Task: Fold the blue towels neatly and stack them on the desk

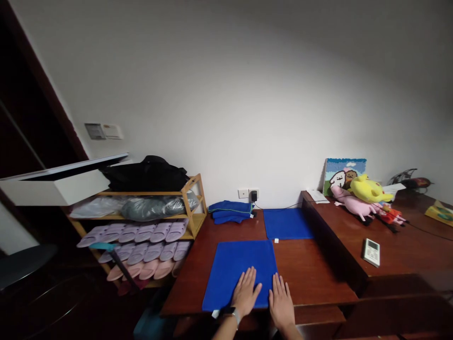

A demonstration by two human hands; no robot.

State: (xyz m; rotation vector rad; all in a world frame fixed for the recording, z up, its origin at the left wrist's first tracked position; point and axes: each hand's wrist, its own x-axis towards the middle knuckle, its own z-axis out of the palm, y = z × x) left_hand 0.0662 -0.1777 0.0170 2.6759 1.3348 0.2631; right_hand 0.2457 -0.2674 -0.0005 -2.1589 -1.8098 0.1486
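A blue cloth lies spread flat on the reddish-brown table, a white tag at its lower left corner. My left hand, with a watch at the wrist, rests on the cloth's lower right part, fingers stretched out. Flat at the cloth's right edge is my right hand, its fingers straight and holding nothing. Behind, a second blue cloth lies flat with a white tag at its front edge. Several folded blue cloths are piled at the table's back left.
A wooden rack with slippers and a black bag stands left. On the higher desk at right are plush toys, a picture and a white remote. A plug sits in the wall.
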